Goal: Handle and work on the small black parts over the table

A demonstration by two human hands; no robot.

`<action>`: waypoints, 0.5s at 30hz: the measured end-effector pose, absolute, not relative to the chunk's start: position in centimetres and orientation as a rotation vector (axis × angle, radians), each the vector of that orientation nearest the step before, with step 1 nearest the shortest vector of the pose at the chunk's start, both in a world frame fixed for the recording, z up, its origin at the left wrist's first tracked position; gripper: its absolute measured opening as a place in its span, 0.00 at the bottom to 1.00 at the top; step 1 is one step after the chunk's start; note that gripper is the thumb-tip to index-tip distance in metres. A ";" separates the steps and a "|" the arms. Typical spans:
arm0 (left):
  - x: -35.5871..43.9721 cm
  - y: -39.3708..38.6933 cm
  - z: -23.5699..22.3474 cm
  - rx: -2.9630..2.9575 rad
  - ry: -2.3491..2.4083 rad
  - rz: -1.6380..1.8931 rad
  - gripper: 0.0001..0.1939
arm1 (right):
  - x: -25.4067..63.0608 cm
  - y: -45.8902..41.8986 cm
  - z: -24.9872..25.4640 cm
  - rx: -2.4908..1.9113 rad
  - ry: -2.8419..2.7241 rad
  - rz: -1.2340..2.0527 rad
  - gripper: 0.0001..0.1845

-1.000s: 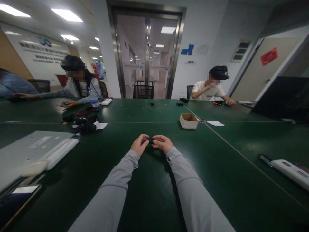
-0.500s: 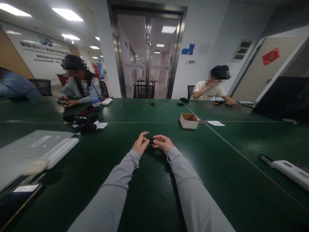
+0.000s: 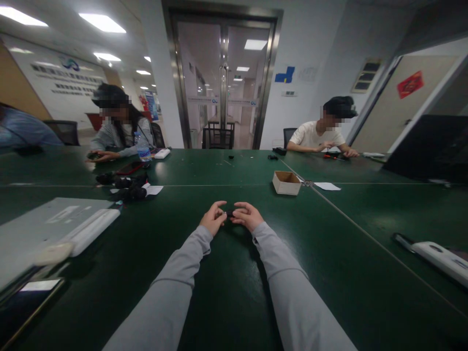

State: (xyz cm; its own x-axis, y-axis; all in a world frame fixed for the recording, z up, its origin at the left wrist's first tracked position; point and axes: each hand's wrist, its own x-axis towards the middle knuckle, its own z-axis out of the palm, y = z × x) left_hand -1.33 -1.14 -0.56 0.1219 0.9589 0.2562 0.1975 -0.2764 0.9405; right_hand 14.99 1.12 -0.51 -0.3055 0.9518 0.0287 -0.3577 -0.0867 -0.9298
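Observation:
Over the green table, both my hands meet around a small black object too small to identify. My left hand pinches its left end between thumb and fingers, with the index finger raised above. My right hand grips the right end, its index finger also lifted and curved. Most of the object is hidden by my fingertips. Grey sleeves cover both forearms, which stretch forward from the bottom of the view.
An open cardboard box stands ahead to the right, by a sheet of paper. At left lie a grey laptop-like slab, a phone and black gear. Co-workers sit across the table, near a water bottle.
My index fingers have lifted slightly off the black object; both hands stay in place. The co-worker at right has lowered a hand from the face to the table.

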 end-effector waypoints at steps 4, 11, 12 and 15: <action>-1.3 -1.3 -0.5 1.626 1.196 1.181 0.19 | 14.9 1.4 -0.7 -0.841 -1.083 1.595 0.17; -1.3 -1.1 -0.5 1.652 1.232 1.203 0.17 | 14.7 1.3 -0.4 -0.908 -1.133 1.589 0.08; -1.3 -1.2 -0.4 1.657 1.242 1.196 0.17 | 14.7 1.2 -0.4 -0.902 -1.137 1.590 0.08; -1.2 -1.8 0.0 1.686 1.239 1.203 0.17 | 14.8 1.2 -0.5 -0.860 -1.134 1.590 0.06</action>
